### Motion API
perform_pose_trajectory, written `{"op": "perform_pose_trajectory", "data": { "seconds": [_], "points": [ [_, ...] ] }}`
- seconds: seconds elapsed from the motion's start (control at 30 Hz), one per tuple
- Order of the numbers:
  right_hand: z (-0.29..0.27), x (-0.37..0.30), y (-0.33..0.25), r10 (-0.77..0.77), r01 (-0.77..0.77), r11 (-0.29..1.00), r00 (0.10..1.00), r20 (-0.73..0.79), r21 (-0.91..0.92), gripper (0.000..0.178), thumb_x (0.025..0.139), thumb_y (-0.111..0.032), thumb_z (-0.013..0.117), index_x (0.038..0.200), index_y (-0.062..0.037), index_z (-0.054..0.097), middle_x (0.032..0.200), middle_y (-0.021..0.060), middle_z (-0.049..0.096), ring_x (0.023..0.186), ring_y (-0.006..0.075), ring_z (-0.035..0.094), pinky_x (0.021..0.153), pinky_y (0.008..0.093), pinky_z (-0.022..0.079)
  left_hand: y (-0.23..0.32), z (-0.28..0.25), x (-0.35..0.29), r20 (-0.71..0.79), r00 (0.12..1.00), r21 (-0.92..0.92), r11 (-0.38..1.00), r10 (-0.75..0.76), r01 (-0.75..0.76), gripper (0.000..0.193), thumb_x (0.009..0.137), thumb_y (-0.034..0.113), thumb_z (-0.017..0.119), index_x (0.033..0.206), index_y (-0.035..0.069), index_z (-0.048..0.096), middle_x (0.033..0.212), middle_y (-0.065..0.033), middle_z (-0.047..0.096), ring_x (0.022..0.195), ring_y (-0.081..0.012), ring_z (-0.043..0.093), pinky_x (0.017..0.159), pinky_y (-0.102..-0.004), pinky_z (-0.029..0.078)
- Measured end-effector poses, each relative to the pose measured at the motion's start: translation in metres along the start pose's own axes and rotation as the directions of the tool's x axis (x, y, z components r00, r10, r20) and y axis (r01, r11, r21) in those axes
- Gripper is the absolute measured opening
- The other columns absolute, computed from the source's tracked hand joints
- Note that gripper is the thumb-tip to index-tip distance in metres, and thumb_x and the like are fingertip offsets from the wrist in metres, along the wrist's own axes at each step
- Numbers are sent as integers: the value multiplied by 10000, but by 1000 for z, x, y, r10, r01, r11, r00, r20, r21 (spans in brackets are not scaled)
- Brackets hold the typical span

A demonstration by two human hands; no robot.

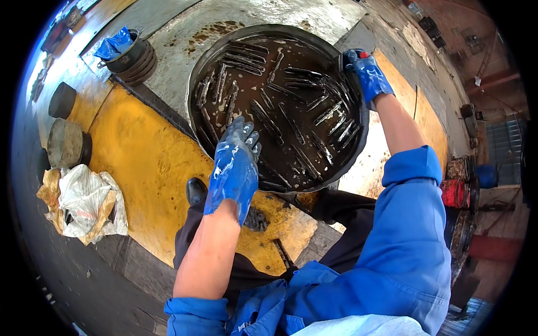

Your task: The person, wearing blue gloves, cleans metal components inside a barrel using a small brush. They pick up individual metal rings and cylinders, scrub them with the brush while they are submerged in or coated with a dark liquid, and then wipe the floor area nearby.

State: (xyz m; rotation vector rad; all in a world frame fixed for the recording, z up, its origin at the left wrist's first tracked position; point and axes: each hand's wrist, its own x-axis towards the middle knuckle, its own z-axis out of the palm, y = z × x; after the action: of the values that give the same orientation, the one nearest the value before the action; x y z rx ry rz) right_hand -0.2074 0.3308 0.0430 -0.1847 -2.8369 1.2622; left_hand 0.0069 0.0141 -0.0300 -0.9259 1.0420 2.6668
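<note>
A wide round dark pan (pixel 193 106) lies in front of me, filled with dark liquid. Many black, wet-looking strips (pixel 291 120) lie in it, some bundled side by side, others scattered at angles. My left hand (pixel 234 162), in a blue glove smeared with white, reaches over the pan's near left rim. Its fingers are stretched out and hold nothing I can see. At the pan's far right rim my right hand (pixel 367 73), also blue-gloved, is closed round something dark with a small red part (pixel 363 55). Most of that thing is hidden by the glove.
At the upper left stands a dark pot (pixel 131 59) with blue gloves or cloth in it. A white plastic bag (pixel 87 199) lies on the left beside round dark containers (pixel 64 143). Yellow floor plates (pixel 140 145) surround the pan. Red and blue drums (pixel 455 193) stand far right.
</note>
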Motion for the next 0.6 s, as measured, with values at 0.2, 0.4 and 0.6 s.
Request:
{"op": "perform_pose_trajectory", "data": {
  "seconds": [0.2,0.4,0.6],
  "points": [
    [-27,36,123,-59,75,972,995,77,-224,345,968,-429,712,1142,-137,768,913,60,774,819,150,694,808,335,553,-4,19,4,-68,993,-6,995,-98,98,456,1046,366,544,1460,177,522,1464,-124,570,1366,-340,508,1176,-502,341],
    [-43,-18,133,-17,86,959,969,247,-270,225,974,-300,720,1100,-123,778,921,37,769,857,116,687,822,301,559,1,15,-1,-84,993,-3,997,-82,82,439,1061,358,533,1452,159,523,1454,-116,582,1346,-321,530,1162,-493,368],
    [-43,18,107,-58,73,995,972,227,-61,224,972,-249,720,1110,-79,769,905,42,771,831,126,696,796,303,565,22,15,-20,-35,999,-12,1000,-14,14,436,1076,346,510,1457,136,515,1471,-136,561,1350,-328,521,1172,-496,359]
  ]
}}
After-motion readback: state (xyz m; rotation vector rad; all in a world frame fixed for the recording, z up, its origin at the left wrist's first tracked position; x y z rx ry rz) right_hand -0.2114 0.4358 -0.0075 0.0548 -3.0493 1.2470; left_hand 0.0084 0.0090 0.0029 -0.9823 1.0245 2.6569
